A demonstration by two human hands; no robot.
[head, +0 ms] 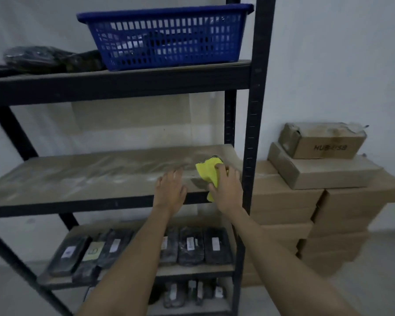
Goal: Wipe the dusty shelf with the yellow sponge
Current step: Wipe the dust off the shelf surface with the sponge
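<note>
Dim storeroom, dusty shelf (pixel 82 176). Our right hand (pixel 226 188) grips the yellow sponge (pixel 206 171) at the shelf's right front edge; left hand (pixel 170 190) flat, holding nothing. Risk: sponge catches the post (pixel 255 110), or dust drops onto packs (pixel 192 245) below.

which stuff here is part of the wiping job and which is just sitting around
In the job:
- yellow sponge, gripped by the right hand
- dusty shelf
- left hand, fingers straight, resting flat on the shelf

Just lying about:
- blue basket on the shelf above
- stacked cardboard boxes to the right
- dark wrapped packs on the shelf below
</note>
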